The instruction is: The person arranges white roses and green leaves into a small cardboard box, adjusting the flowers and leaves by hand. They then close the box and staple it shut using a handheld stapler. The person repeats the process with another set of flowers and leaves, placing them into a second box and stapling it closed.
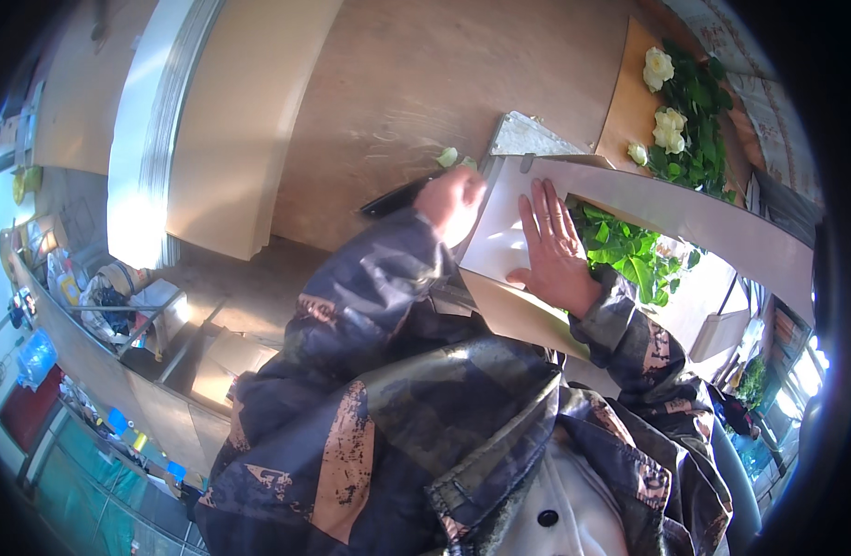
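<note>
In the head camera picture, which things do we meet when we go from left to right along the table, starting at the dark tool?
Dark tool → left hand → white paper sheet → right hand → green leaves. Farther up on the right, white roses lie on a brown board.

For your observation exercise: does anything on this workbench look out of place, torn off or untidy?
Yes. Loose green leaf scraps lie on the bare table just beyond the left hand, apart from the white roses. The right hand lies flat on the white paper, which looks undamaged.
</note>
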Demonstrator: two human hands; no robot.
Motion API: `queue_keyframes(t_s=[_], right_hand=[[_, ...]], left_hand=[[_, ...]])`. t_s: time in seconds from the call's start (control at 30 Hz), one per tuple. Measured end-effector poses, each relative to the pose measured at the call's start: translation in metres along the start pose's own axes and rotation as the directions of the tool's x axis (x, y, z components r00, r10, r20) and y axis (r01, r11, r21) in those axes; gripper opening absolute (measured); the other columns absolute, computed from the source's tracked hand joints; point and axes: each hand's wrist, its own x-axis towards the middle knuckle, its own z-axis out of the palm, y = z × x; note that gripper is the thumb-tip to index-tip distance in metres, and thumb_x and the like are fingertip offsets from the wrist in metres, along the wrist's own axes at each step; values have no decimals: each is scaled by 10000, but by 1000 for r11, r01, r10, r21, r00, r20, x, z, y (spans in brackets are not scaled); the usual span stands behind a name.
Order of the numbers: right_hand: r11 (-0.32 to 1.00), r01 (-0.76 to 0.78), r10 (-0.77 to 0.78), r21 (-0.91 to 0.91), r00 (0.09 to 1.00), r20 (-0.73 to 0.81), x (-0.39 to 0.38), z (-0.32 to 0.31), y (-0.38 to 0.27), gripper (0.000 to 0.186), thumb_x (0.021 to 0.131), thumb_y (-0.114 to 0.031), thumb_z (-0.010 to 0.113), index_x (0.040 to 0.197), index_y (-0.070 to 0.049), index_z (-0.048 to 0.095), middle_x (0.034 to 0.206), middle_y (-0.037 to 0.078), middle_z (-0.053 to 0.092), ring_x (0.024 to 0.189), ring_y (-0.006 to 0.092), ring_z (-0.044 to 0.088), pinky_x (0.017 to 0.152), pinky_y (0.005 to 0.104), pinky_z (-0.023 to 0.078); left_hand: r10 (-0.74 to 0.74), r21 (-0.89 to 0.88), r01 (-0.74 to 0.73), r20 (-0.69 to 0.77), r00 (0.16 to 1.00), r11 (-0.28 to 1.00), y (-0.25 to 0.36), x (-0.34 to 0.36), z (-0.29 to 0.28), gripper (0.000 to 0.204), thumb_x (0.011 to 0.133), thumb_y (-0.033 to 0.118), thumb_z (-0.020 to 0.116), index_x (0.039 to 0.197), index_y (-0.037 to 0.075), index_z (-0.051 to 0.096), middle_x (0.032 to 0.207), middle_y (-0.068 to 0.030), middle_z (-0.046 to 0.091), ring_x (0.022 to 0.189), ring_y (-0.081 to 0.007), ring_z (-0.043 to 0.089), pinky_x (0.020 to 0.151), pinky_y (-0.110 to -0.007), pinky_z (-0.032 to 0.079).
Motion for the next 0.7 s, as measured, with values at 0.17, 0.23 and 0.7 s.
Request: queue_keyframes(t_s=[0.17,0.23,0.7], right_hand=[[1000,-20,20,4,1000,21,-2,10,31,1242,666,-409,911,1589,113,263,1686,350,158,1605,473,119,1290,540,217],[1000,-21,21,20,999,33,-1,13,39,1248,671,-407,911,1594,112,251,1692,347,142,1607,471,109,1293,539,212],[998,-61,58,35,995,85,-16,6,-8,1241,675,-374,919,1605,96,245,1711,319,116,1613,460,89,1296,537,203]], left_hand=[[189,530,-64,-185,964,846,-16,-35,-16,634,794,258,837,1341,83,569,1320,-143,588,1227,-379,557,953,-518,486],[31,636,77,-157,987,768,-21,-42,-15,701,776,291,849,1379,87,554,1326,-139,562,1256,-362,533,980,-514,467],[-309,-683,431,303,902,589,-30,-61,-54,504,990,308,729,1387,45,564,1164,-96,658,986,-241,699,886,-394,558]])
